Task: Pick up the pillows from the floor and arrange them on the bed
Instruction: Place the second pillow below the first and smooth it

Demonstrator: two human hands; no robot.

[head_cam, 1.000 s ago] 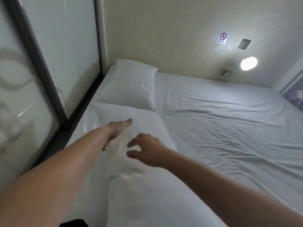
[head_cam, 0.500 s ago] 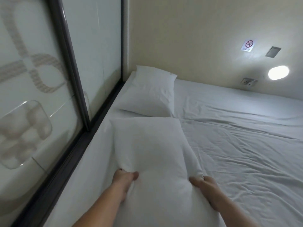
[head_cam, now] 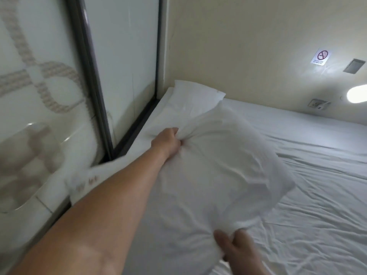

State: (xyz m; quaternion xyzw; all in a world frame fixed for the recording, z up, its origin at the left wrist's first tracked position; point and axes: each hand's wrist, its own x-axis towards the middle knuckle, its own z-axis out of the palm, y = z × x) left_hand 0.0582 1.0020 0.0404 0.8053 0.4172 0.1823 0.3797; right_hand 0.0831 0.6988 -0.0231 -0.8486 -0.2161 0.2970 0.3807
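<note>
**Near pillow gripped at two edges above the bed**

A bed (head_cam: pixel 309 195) covered by a creased white sheet fills the lower right of the view, set into a corner formed by a cream wall (head_cam: pixel 248 46) and a frosted glass partition (head_cam: pixel 123 56) in a dark frame. A pale rope-like pattern is printed on the nearer glass panel.

Two white pillows are seen on the bed's left side. The near pillow (head_cam: pixel 214 171) is held by both hands; it is turned at an angle, and its right side looks raised off the sheet, though motion blur leaves this uncertain. Its far corner overlaps the far pillow (head_cam: pixel 194 98), which lies flat in the corner against the wall and beside the glass frame.

The left hand (head_cam: pixel 166 142) is reached far forward with the arm extended, and its fingers are closed into a fist on a bunch of the near pillow's fabric at its left edge. The right hand (head_cam: pixel 236 251) is seen at the bottom of the view; the pillow's near edge is pinched between its thumb and the fingers behind.

On the wall at the right, a lit round lamp (head_cam: pixel 357 94), a socket (head_cam: pixel 317 104), a grey plate (head_cam: pixel 354 65) and a no-smoking sign (head_cam: pixel 321 56) are mounted.
</note>
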